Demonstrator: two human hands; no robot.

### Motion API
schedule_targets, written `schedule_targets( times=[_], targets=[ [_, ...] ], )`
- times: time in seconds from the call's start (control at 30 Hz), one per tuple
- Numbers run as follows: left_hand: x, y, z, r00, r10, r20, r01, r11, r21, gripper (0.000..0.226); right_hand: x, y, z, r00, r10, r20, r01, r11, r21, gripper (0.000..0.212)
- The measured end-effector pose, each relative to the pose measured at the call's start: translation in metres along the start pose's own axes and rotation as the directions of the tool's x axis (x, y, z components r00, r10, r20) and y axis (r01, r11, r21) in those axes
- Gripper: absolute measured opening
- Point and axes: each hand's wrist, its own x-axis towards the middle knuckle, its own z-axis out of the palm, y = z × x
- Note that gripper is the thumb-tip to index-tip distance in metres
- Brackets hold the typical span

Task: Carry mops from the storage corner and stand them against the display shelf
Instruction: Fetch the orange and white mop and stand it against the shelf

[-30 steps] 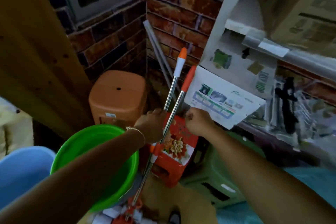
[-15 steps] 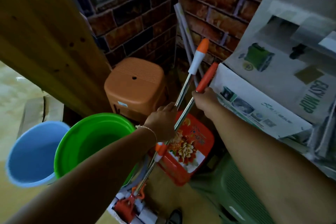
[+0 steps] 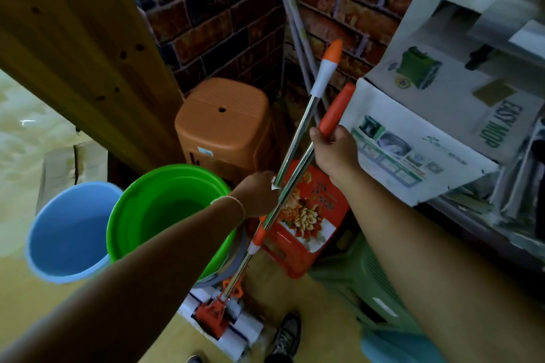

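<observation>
Mops: two, metal poles crossing in the brick corner. White-and-orange-tipped mop [image 3: 306,124] held mid-pole by the left hand [image 3: 258,193], fingers wrapped round it. Second mop [image 3: 290,186] gripped by the right hand [image 3: 333,147] at its orange grip, fingers clamped. Orange mop head [image 3: 213,314] low at the floor [image 3: 298,289], beside the green bucket [image 3: 153,215]. Blue bucket [image 3: 67,230] further left; orange stool [image 3: 224,124] behind.

a green bucket [image 3: 165,215] stands just beside a blue bucket [image 3: 70,233] on the yellowish floor. behind them, an orange stool [image 3: 224,127] sits in the brick corner. a red stool [image 3: 306,215] with a flower print stands beside a green stool [image 3: 365,280].
</observation>
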Motion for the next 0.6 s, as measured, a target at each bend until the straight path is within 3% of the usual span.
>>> schedule_targets(
  times=[0.23,0.4,0.6],
  targets=[
    [-0.048,-0.017,0.000,0.991,0.129,0.040,-0.119,0.974,-0.191,0.026,-0.097,-0.029,0.006,0.995,-0.070,-0.076,0.070,0.998,-0.001,0.025],
    [-0.094,-0.033,-0.019,0.977,0.212,-0.010,-0.204,0.925,-0.320,0.023,-0.178,-0.057,0.039,0.976,-0.163,-0.145,0.158,0.986,-0.043,0.026],
    [-0.144,-0.080,-0.036,0.913,0.400,0.077,-0.377,0.901,-0.217,0.022,-0.251,-0.070,0.074,0.971,-0.189,-0.150,0.180,0.981,-0.067,0.017]
  ],
)
